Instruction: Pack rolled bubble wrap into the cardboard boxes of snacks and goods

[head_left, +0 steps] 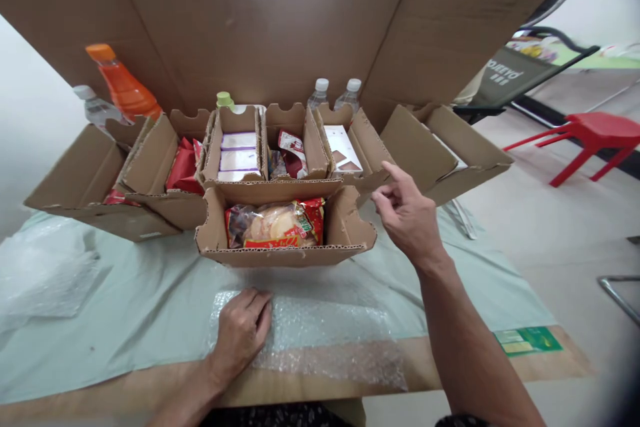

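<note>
My left hand (243,323) rests on a clear sheet of bubble wrap (330,330) at the table's front edge. Its fingers are curled closed over the wrap's left part; the fingertips are hidden. Raised above the cloth, my right hand (407,210) holds nothing, its index finger stretched out and the others bent. That finger is close to a cardboard bin (367,153) containing a white box (343,150); touching or apart, I cannot tell. A nearer cardboard bin (285,257) stands between my hands, with a red-and-clear snack packet (277,223) in it.
Cardboard bins (85,167) stand in a row, some with red packets (184,167) or white-purple packs (239,160). Behind are an orange bottle (123,83), clear bottles (320,93) and a large cardboard panel (270,20). More bubble wrap (47,270) lies left. A red stool (595,140) stands right.
</note>
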Demonstrator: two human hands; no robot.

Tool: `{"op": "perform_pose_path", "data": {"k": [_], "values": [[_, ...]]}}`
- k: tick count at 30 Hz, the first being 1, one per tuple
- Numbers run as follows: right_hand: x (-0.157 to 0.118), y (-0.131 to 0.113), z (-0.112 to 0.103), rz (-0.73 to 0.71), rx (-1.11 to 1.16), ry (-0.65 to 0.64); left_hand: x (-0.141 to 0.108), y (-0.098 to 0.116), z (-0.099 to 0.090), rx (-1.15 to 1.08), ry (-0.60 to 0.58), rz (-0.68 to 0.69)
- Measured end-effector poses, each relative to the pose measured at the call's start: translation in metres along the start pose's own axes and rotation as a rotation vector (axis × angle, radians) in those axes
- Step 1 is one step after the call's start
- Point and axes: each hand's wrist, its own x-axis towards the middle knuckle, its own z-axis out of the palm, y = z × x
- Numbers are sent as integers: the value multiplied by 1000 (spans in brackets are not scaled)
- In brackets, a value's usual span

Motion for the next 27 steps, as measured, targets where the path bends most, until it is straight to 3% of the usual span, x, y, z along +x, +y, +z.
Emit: {"op": "perform_pose_path", "data": {"k": [3,12,16,18,23,25,27], "values": [[9,4,6,-40,-67,-66,-1,0,0,-8,21,7],[-1,2,-1,-82,64,-15,2,1,-3,0,13,13],[-44,-17,-12,-51,182,151,4,2,-7,13,-36,-22],[-78,-26,-12,-43,163,160,5,1,-7,13,-41,-27],[-152,-18,11,-358,30,-284,8,-1,-8,45,-102,-46],[-169,2,15,-444,-119,-319,9,0,-11,73,-196,-62],[-178,28,11,-417,-244,-274,9,-1,-19,81,-304,-69]]}}
